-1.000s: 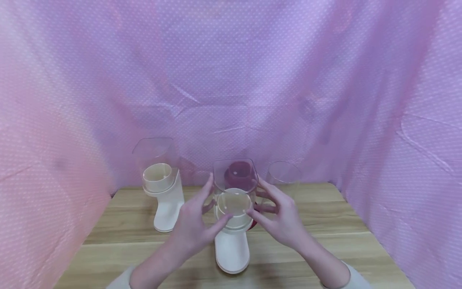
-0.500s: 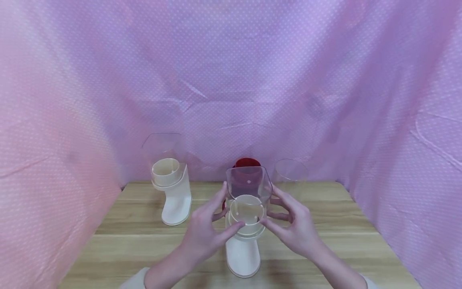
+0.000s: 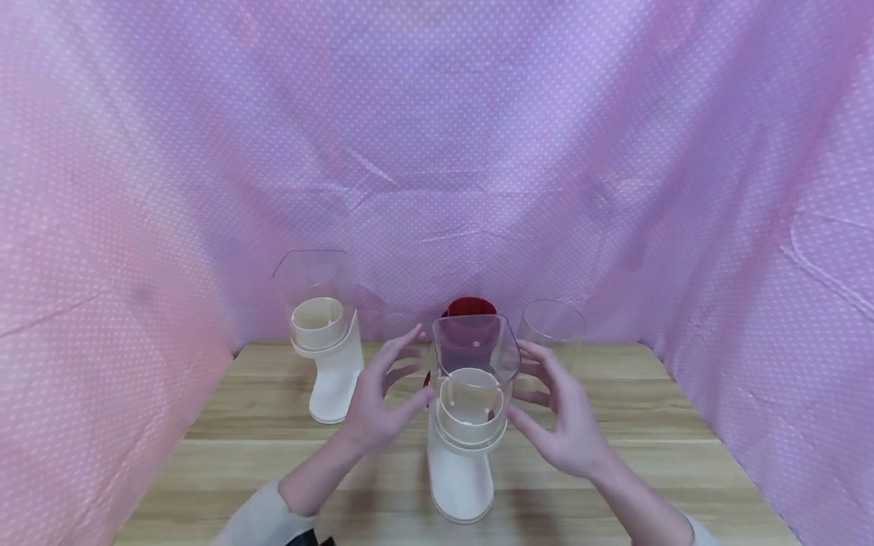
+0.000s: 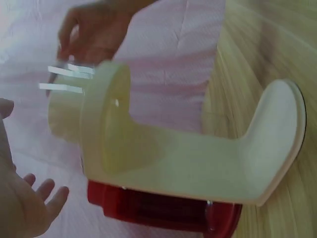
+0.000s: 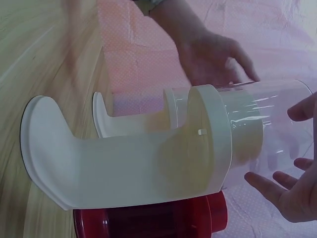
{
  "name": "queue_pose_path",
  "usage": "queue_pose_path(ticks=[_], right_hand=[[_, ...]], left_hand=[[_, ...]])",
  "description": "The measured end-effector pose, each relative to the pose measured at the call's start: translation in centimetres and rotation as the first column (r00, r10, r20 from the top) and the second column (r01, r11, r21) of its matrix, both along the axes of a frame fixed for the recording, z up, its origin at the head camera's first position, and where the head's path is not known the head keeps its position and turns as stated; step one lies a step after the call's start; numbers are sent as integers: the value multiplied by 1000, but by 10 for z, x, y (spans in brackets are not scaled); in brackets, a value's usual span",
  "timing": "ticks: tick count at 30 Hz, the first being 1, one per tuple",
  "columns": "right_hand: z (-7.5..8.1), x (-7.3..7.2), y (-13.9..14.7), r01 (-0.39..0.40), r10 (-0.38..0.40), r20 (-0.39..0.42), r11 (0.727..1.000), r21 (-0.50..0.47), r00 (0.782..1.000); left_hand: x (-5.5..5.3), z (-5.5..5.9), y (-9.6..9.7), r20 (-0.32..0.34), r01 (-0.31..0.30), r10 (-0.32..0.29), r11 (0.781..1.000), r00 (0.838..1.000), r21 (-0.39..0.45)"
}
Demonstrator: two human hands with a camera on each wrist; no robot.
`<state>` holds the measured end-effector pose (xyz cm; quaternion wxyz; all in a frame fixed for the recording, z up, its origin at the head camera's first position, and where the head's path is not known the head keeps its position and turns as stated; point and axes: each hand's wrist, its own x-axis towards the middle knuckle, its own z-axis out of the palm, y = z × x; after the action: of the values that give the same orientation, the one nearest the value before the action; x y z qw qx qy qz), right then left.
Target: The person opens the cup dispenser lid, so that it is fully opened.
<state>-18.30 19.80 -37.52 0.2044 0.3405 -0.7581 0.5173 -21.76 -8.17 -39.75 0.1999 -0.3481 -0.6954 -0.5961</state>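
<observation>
A clear container point(image 3: 445, 347) with rounded corners sits on a white stand point(image 3: 461, 485), around its cream inner ring point(image 3: 471, 425). To its left, my left hand point(image 3: 377, 402) has its fingers spread, apart from the wall. My right hand point(image 3: 565, 417) is close at the right side, fingers spread and loosely bent, thumb tip near the ring. In the right wrist view the container point(image 5: 283, 106) rises from the stand's collar point(image 5: 210, 136), with both hands beside it. The left wrist view shows the stand's upright point(image 4: 193, 158) and curved foot point(image 4: 280, 129).
Behind stands a red stand point(image 3: 470, 306) of similar shape, partly hidden. At the back left is a second white stand point(image 3: 336, 387) with a clear container point(image 3: 310, 267). A clear round cylinder point(image 3: 554, 334) stands back right. Pink dotted cloth point(image 3: 437, 136) encloses the wooden table point(image 3: 614, 470).
Both hands held the clear container earlier. The left hand has let go and moved left; the right hand's fingers have loosened and drawn slightly right. The view shifted, mostly in the first half second.
</observation>
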Motion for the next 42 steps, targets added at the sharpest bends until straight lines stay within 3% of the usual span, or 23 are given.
queue_pose_path(ticks=[2, 4, 6, 8, 15, 20, 22, 29, 35, 42], right_hand=[[1, -2, 1, 2, -2, 18, 1000, -14, 1000], [1, -4, 1, -3, 4, 40, 999, -36, 999], [0, -5, 2, -22, 25, 55, 998, -63, 998], [-1, -7, 2, -43, 49, 68, 995, -88, 996], [-2, -15, 1, -118, 126, 108, 990, -75, 986], [1, -15, 5, -134, 133, 100, 991, 2, 986], [3, -13, 6, -117, 115, 80, 993, 24, 990], [6, -4, 5, -88, 84, 56, 994, 71, 995], [7, -7, -5, -19, 7, 89, 991, 131, 996], [8, -18, -6, -59, 45, 94, 986, 155, 995]], left_hand=[[-13, -3, -1, 95, 117, -116, 993, 989, 0], [-23, -5, 0, 167, 227, -221, 974, 961, -14], [-29, -7, 1, 221, 292, -276, 955, 935, -42], [-30, -7, 2, 258, 320, -297, 946, 919, -53], [-16, -3, 2, 320, 211, -174, 974, 931, -84], [-9, -5, 0, 276, 127, -85, 982, 957, -140], [-10, -6, -2, 257, 124, -81, 980, 963, -155], [-12, -8, -7, 254, 164, -122, 975, 959, -148], [-8, -9, -6, 237, 78, -49, 991, 970, -111], [2, -12, -3, 201, -52, 77, 991, 977, -126]])
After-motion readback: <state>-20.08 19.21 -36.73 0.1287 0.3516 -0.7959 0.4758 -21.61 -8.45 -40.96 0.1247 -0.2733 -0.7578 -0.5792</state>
